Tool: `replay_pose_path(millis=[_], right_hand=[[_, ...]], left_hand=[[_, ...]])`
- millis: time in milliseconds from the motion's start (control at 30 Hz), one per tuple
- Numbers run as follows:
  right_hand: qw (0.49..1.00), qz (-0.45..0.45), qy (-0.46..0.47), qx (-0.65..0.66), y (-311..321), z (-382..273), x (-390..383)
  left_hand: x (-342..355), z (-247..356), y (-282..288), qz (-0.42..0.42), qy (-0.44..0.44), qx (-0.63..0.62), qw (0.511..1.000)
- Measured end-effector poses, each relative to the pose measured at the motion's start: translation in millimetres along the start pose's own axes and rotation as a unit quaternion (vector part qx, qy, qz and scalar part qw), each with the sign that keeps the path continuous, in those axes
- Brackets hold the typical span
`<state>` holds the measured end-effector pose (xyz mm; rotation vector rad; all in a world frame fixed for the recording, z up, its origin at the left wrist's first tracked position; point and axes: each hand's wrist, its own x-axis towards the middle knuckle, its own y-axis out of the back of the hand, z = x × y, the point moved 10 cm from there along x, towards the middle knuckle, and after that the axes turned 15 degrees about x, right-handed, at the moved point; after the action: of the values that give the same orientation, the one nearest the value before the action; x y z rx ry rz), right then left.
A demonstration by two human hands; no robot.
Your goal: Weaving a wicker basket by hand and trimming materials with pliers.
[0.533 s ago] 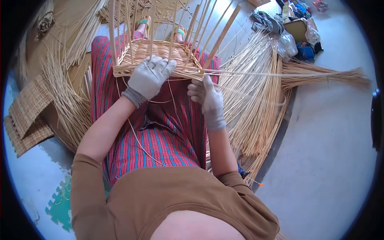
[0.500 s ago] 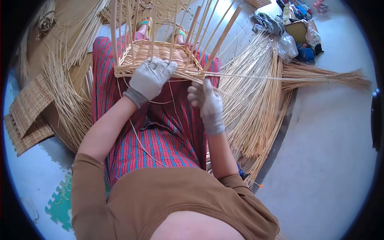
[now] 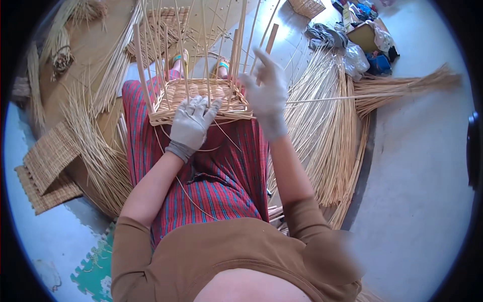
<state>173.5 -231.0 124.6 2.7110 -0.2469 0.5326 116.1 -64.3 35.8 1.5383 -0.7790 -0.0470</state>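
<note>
- The half-woven basket base (image 3: 198, 98) rests on the person's lap, over a red striped skirt (image 3: 226, 176), with its near edge toward the body and its far edge toward the feet.
- Tall upright stakes (image 3: 204, 45) rise from the rim of the basket base on all sides and fan out toward the top of the view.
- The left hand (image 3: 192, 123), in a pale grey glove, lies palm down on the near edge of the basket base, fingers spread flat over the weave; its grip is closed on nothing, it only presses.
- The right hand (image 3: 264, 93), also gloved, is raised beside the right corner of the basket base, fingers loosely apart and partly curled. A long thin cane strand (image 3: 342, 98) runs out from it to the right; whether the fingers actually pinch it I cannot tell.
- Loose thin strands loop down from the near edge of the basket across the skirt.
- On the floor to the right lies a thick bundle of cane rods (image 3: 327, 136), its ends reaching toward a heap of cloth and bags (image 3: 359, 43) at the far right.
- On the floor to the left lie flat woven mats (image 3: 48, 166) and more loose cane (image 3: 95, 156).
</note>
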Motion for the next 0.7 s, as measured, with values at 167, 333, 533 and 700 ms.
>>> replay_pose_path(millis=[167,333,533,700], right_hand=[[0.977,-0.028,-0.086,-0.195,35,7,-38],[0.966,-0.096,-0.020,-0.241,-42,-14,43],[0.982,-0.053,0.013,-0.182,-81,18,66],[0.994,0.021,-0.083,-0.066,-69,44,65]], left_hand=[[5,12,36,0.109,0.076,0.039,0.990],[32,43,4,-0.033,0.080,0.049,0.995],[28,24,-32,-0.105,0.148,-0.207,0.961],[32,34,-3,-0.059,0.014,-0.116,0.991]])
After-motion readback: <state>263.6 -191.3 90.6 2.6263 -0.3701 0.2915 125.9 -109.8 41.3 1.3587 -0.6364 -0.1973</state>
